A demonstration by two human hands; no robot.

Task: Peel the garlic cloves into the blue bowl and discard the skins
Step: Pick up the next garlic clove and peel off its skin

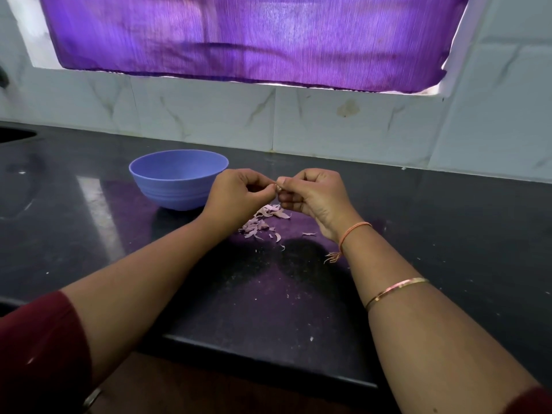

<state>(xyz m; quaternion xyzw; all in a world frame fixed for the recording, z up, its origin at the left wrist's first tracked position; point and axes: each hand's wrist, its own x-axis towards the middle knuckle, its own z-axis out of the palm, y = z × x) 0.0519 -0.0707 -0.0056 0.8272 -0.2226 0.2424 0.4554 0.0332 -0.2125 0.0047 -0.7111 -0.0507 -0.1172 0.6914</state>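
Garlic clove (278, 186), mostly hidden, is pinched between the curled fingertips of the left hand (239, 194) and right hand (313, 195), above the dark counter (268, 324), well back from its front edge. Loose skins (263, 219) lie beneath. The blue bowl (176, 189) stands just left, its contents hidden. Open counter stretches right to the tiled wall (328, 124).

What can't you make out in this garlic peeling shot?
Head view only.
garlic clove: almost wholly covered by the pinching fingertips of the left hand and right hand; how far peeled is unclear.
blue bowl: near wall hides its bottom; contents unknown.
skins: pile partly behind the hands.
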